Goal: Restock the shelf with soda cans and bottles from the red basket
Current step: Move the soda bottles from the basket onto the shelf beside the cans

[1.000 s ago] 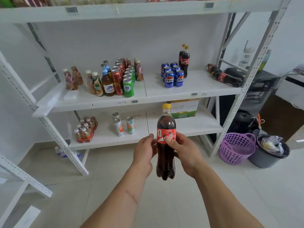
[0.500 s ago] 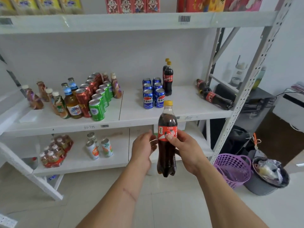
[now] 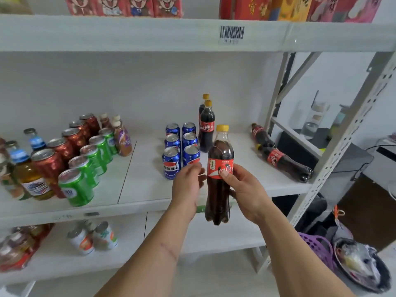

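Observation:
My right hand (image 3: 242,189) grips an upright cola bottle (image 3: 219,198) with a yellow cap and red label, held in front of the middle shelf (image 3: 145,189). Just left of the bottle, my left hand (image 3: 187,185) hovers with loosely curled fingers; it holds nothing and I cannot tell if it touches the bottle. On the shelf behind stand several blue soda cans (image 3: 171,161) and two upright cola bottles (image 3: 206,125). Two cola bottles (image 3: 278,159) lie on their sides at the shelf's right end. The red basket is out of view.
Red cans (image 3: 51,166), green cans (image 3: 75,187) and small bottles (image 3: 27,172) fill the shelf's left half. The lower shelf holds cans (image 3: 92,236) and a wrapped pack (image 3: 19,247). A purple basket (image 3: 317,247) and a dark bin (image 3: 362,266) sit on the floor at right.
The view has moved closer to the shelf and higher. The bottle has risen to the middle shelf's level, still in my right hand. My left hand has come away from the bottle's side.

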